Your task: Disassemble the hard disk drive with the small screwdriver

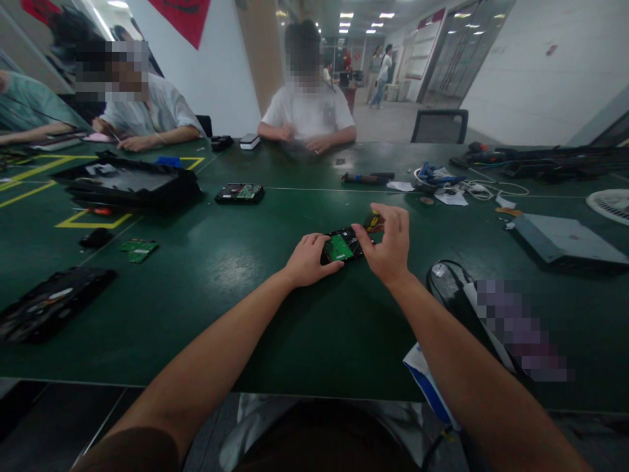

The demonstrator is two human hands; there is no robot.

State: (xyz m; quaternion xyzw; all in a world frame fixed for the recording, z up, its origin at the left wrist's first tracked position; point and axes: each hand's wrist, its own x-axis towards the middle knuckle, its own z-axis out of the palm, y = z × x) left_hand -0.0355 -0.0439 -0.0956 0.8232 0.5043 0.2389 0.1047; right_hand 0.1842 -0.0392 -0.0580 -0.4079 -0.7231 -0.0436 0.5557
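A black hard drive (340, 246) with a green circuit board on its upper face lies on the green table. My left hand (310, 261) grips its left end, the thumb along the near edge and the fingers over the far side. At the drive's right end, my right hand (392, 244) is closed on a screwdriver with a short yellow-and-black handle (374, 221). The handle stands roughly upright, tilted; its tip is hidden behind my thumb and fingers, so contact with a screw cannot be made out.
A second hard drive (240, 193) lies farther left, near a black tray (130, 183). To the left are a loose green circuit board (139, 250) and a black casing (54, 305). On the right sits a grey metal box (570, 239). A person (308, 108) sits opposite.
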